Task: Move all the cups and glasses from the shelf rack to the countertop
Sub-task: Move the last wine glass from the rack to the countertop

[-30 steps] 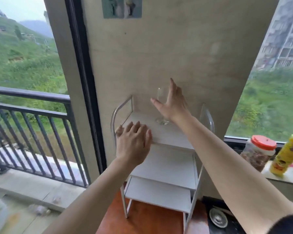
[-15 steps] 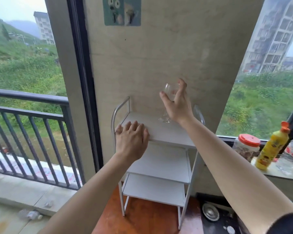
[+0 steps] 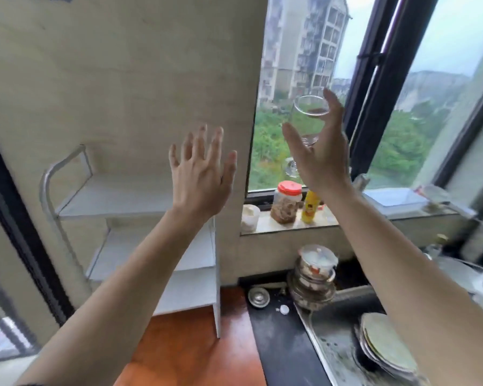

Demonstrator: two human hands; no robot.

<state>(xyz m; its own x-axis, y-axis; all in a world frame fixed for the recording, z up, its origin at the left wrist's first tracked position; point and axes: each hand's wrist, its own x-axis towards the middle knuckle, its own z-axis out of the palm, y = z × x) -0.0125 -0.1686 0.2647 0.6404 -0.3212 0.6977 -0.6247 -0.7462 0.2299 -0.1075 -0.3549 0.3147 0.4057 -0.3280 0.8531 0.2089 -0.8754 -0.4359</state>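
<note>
My right hand (image 3: pixel 319 151) holds a clear stemmed wine glass (image 3: pixel 308 118) up in the air in front of the window, to the right of the white shelf rack (image 3: pixel 117 201). The glass's bowl shows above my fingers and its foot below my thumb. My left hand (image 3: pixel 201 174) is raised with fingers spread, empty, in front of the rack's right side. The rack's three shelves that I can see hold nothing. The dark countertop (image 3: pixel 279 352) lies below, between the rack and the sink.
On the window sill stand a white cup (image 3: pixel 250 217), a red-lidded jar (image 3: pixel 286 201) and a yellow bottle (image 3: pixel 310 210). Stacked pots (image 3: pixel 314 277) sit at the sink's back edge, and plates (image 3: pixel 385 346) lie in the steel sink. An orange-brown surface (image 3: pixel 190 352) lies under the rack.
My right hand lifted the wine glass off the top shelf and carried it right, toward the window. My left hand left the shelf and rose with fingers spread. The view turned right.
</note>
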